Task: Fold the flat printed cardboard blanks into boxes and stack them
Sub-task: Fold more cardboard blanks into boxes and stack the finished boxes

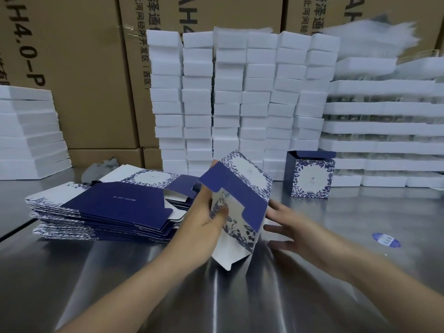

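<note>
A half-opened blue-and-white printed blank (240, 195) stands tilted on the steel table (144, 272) in the centre. My left hand (204, 217) grips its left side, thumb on the printed face. My right hand (286, 227) is just to its right with fingers spread, at or near the blank's right edge. A pile of flat blanks (103, 212) lies to the left. One folded box (310, 175) stands upright at the back right, its top flap open.
Tall stacks of white foam blocks (240, 99) line the back, with more foam trays at the right (384, 131) and left (28, 133). Brown cartons (79, 68) form the wall behind. A round blue sticker (386, 240) lies on the table at right.
</note>
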Demonstrator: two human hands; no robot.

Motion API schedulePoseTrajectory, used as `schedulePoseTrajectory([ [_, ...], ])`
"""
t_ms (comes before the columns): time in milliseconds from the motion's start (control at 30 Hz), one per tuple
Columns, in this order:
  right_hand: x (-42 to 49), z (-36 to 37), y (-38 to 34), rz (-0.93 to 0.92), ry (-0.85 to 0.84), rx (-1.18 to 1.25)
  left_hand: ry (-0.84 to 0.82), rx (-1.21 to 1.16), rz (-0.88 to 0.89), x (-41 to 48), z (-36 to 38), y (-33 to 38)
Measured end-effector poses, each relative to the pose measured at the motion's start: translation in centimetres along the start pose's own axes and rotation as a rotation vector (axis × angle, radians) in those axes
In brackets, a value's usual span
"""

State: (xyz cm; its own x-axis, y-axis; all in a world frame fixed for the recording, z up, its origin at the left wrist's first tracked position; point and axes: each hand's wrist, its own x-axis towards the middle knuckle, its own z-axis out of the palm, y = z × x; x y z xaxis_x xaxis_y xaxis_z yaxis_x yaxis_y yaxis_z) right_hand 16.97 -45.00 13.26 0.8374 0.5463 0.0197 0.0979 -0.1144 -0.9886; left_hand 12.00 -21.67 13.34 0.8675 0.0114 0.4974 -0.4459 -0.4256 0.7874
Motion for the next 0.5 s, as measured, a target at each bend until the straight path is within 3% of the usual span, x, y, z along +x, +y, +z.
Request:
schedulePoseTrajectory([
  [100,0.1,0.6,0.3,-0.092,-0.048,-0.109,0.085,0.082,0.011,0.3,0.0,-0.6],
  [300,0.4,0.1,1.1,-0.29,0.389,-0.268,0.001,0.185,-0.045,-0.3,-0.1,-0.7],
  [500,0.3,-1.3,1.3,-0.405,0.465,-0.547,0.009,0.331,0.026,-0.8,0.3,-1.5],
])
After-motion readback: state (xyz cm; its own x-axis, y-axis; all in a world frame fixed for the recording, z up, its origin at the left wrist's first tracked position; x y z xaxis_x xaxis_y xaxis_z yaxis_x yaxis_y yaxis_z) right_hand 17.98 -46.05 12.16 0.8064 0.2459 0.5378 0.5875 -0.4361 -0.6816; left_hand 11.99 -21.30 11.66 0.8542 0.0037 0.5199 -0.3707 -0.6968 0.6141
